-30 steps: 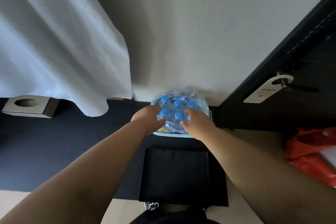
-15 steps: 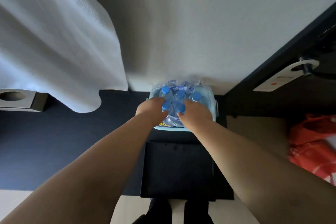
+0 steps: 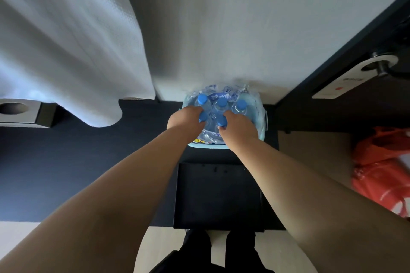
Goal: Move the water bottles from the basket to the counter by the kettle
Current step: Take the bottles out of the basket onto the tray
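I have my left hand (image 3: pixel 185 118) and right hand (image 3: pixel 239 127) curled on the bottles (image 3: pixel 218 106) in the basket (image 3: pixel 263 117), so I should grip tight under the caps and lift straight up.

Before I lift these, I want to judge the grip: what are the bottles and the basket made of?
Bottles: clear thin plastic with matte blue caps, bundled in glossy, crinkled wrap. Basket: looks like smooth pale-blue moulded plastic, though only its rim shows.

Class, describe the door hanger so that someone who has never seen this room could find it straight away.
Look right, to the dark door beside the pale wall. On its dark lever handle hangs a white oblong card door hanger. A small red mark and its pale colour set it apart from everything around it there.
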Motion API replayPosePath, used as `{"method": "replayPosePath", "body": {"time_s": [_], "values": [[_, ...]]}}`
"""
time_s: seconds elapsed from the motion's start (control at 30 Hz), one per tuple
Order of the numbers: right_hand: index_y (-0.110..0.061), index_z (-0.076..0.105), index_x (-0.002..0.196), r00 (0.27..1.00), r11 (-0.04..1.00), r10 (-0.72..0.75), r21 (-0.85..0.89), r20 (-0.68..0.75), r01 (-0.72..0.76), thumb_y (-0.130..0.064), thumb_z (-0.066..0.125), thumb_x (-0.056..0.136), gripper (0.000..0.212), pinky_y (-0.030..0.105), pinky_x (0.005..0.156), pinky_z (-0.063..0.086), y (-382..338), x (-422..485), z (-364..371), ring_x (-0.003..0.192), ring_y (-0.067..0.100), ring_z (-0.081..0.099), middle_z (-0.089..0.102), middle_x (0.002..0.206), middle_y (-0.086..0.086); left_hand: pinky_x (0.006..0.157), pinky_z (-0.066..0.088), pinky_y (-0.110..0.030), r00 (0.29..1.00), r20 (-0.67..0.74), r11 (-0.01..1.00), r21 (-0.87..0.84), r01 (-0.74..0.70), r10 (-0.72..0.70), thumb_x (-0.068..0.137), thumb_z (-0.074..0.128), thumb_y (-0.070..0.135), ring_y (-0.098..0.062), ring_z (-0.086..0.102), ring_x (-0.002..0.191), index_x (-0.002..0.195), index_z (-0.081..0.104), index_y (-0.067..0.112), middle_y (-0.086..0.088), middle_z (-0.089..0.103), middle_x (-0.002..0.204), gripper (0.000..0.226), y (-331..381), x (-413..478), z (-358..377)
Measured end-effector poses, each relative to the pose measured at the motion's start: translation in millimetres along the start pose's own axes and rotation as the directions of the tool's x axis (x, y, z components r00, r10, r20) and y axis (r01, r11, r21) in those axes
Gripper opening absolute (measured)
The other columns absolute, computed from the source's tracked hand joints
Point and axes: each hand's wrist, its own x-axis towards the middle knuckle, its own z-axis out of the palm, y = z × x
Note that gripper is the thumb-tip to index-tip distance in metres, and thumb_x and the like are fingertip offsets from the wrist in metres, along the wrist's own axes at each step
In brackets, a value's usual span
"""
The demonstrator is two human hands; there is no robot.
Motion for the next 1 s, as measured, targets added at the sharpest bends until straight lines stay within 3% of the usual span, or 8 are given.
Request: {"method": "replayPosePath", "body": {"time_s": [0.1,0.33,0.43,0.57,0.83,1.0], "values": [[-0.02,0.057,0.113,0.998,0.998,-0.036,0.054,-0.051,0.039,-0.031,0.056,0.099,0.018,0.037,0.063,0.051,-4,-11,-11,0.082,0.027,0.064,0.066,0.088,0.003,0.055,0.04,-0.028,0.999,-0.036,0.999,-0.042,-0.004,0.003,0.087,0.058,0.032,-0.022,0.059,0.067,0.079,0.054,0.029,0.006,0.06,0.076,0.01,2,-12,-10],[-0.017,0.063,0.102,0.953,0.964,-0.126,0.194,-0.277,0.184,-0.033,0.067,0.09,0.02,0.038,0.063,0.051,-18,-39,-65,0.074,0.022,0.06,0.063,0.077,-0.002,0.053,0.034,-0.026,0.977,-0.214,0.97,-0.232,-0.074,0.023,0.081,0.064,0.03,-0.019,0.055,0.064,0.073,0.054,0.031,0.008,0.057,0.068,0.013,16,-46,-57],[-0.014,0.065,0.096,0.906,0.928,-0.157,0.256,-0.392,0.271,-0.028,0.075,0.087,0.019,0.036,0.059,0.047,-24,-52,-89,0.068,0.021,0.056,0.06,0.073,-0.002,0.054,0.036,-0.022,0.948,-0.317,0.942,-0.305,-0.139,0.037,0.082,0.07,0.032,-0.008,0.055,0.066,0.084,0.064,0.033,0.011,0.06,0.073,0.006,22,-61,-81],[-0.017,0.064,0.094,0.86,0.892,-0.163,0.3,-0.483,0.338,-0.026,0.078,0.084,0.019,0.034,0.06,0.046,-31,-67,-111,0.066,0.019,0.053,0.056,0.071,-0.006,0.059,0.043,-0.021,0.904,-0.423,0.913,-0.341,-0.223,0.063,0.083,0.075,0.029,-0.01,0.059,0.071,0.095,0.07,0.028,0.009,0.063,0.078,0.013,32,-82,-105],[-0.023,0.064,0.098,0.835,0.879,-0.177,0.299,-0.52,0.372,-0.036,0.078,0.084,0.024,0.034,0.06,0.052,-30,-102,-121,0.067,0.014,0.057,0.059,0.075,-0.011,0.056,0.046,-0.024,0.882,-0.464,0.912,-0.322,-0.255,0.084,0.081,0.077,0.039,-0.01,0.059,0.067,0.092,0.067,0.035,0.01,0.062,0.073,0.015,37,-123,-117],[-0.019,0.063,0.088,0.887,0.887,-0.188,0.314,-0.422,0.337,-0.035,0.077,0.084,0.021,0.035,0.052,0.048,-23,-122,-97,0.059,0.014,0.054,0.058,0.066,-0.006,0.053,0.041,-0.021,0.935,-0.353,0.93,-0.328,-0.166,0.042,0.074,0.075,0.042,-0.005,0.057,0.062,0.08,0.062,0.038,0.016,0.063,0.07,0.014,26,-139,-89]]}}
